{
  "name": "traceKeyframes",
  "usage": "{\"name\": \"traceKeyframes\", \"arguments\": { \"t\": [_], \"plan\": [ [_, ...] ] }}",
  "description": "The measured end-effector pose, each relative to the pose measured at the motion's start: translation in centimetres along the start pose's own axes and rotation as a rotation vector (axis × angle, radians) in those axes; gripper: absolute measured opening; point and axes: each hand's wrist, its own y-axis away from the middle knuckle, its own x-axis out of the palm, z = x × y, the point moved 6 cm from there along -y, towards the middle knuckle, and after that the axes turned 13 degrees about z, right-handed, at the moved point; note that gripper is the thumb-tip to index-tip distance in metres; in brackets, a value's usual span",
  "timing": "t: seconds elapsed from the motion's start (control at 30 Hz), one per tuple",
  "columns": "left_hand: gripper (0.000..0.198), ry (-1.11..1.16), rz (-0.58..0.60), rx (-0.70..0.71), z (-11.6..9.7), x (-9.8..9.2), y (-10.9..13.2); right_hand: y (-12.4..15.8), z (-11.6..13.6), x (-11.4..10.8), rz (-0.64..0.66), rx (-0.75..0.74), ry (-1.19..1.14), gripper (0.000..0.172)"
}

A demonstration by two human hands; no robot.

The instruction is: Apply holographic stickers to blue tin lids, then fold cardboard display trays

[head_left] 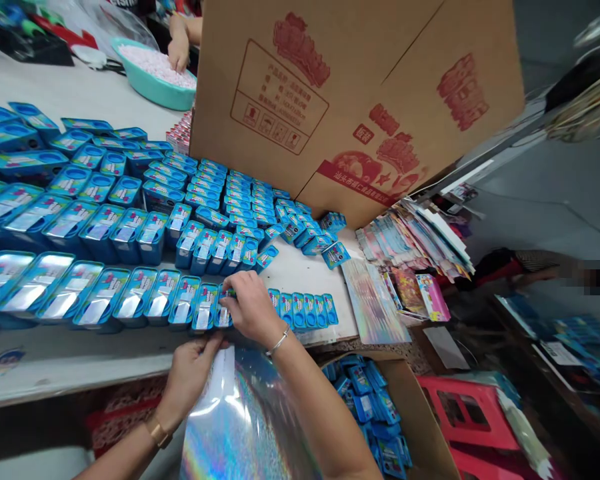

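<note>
My left hand (195,373) is closed, thumb and finger pinching the top edge of a shiny holographic sheet (250,413) that hangs below the table's edge. My right hand (253,307) reaches over it, fingers bent and pressed together on the top of a small blue box (224,315) in the front row. Whatever may lie between those fingertips is hidden. Boxes left of this one, such as a blue box (184,301), carry a silvery label strip on top. To the right of my hand, several blue boxes (310,312) show no such strip.
Many more blue boxes (95,187) stand in rows behind. A large carton (360,100) rises at the back. Another person's hand (179,52) dips into a teal basin (155,90). Below right are a carton of blue packs (425,407) and a red stool (470,410).
</note>
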Motion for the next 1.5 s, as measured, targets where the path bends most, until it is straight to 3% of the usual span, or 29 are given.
{"name": "traceKeyframes", "arguments": {
  "t": [0.13, 0.23, 0.3, 0.37, 0.47, 0.57, 0.7, 0.8, 1.0, 1.1, 1.23, 1.37, 1.5],
  "plan": [
    [0.057, 0.020, 0.068, 0.017, -0.6, 0.1, -0.1, -0.6, 0.0, -0.1, -0.062, 0.031, 0.020, 0.017],
    [0.045, -0.012, 0.152, 0.068, -2.1, 0.1, 1.1, 0.5, 0.8, -1.0, -0.173, -0.007, 0.015, 0.028],
    [0.042, -0.010, 0.215, 0.076, -2.8, 0.2, 2.2, 3.1, 1.3, -2.3, -0.310, -0.020, -0.076, 0.028],
    [0.052, 0.055, 0.298, 0.070, -3.2, 0.6, 3.3, 6.8, 1.5, -3.3, -0.407, 0.026, -0.218, 0.021],
    [0.068, 0.183, 0.377, 0.078, -3.8, 1.5, 4.5, 11.6, 2.3, -2.5, -0.284, 0.094, -0.352, 0.014],
    [0.064, 0.225, 0.394, 0.084, -4.5, 2.4, 5.1, 15.0, 3.6, -1.1, -0.229, 0.140, -0.271, 0.015],
    [0.051, 0.143, 0.412, 0.066, -5.1, 3.6, 5.7, 17.5, 4.9, -0.6, -0.401, 0.179, -0.056, 0.021],
    [0.044, 0.108, 0.428, 0.068, -5.5, 4.2, 6.0, 18.5, 5.5, -0.4, -0.459, 0.154, 0.047, 0.028],
    [0.027, 0.015, 0.372, 0.111, -5.6, 4.6, 5.7, 19.0, 4.3, -0.2, -0.524, 0.234, -0.130, 0.013],
    [0.025, -0.061, 0.349, 0.145, -5.1, 4.3, 4.7, 18.5, 3.7, -0.8, -0.465, 0.228, -0.181, 0.016],
    [0.029, -0.174, 0.268, 0.149, -3.6, 3.1, 2.7, 17.5, 2.8, -3.3, -0.280, 0.231, -0.129, 0.018],
    [0.039, -0.151, 0.407, 0.249, -3.1, 3.8, 2.4, 15.1, 1.7, -5.4, -0.055, 0.140, -0.165, 0.017],
    [0.053, -0.116, 0.511, 0.370, -4.0, 5.0, 3.2, 11.8, 0.7, -5.7, 0.118, 0.046, -0.180, 0.015]
  ]
}}
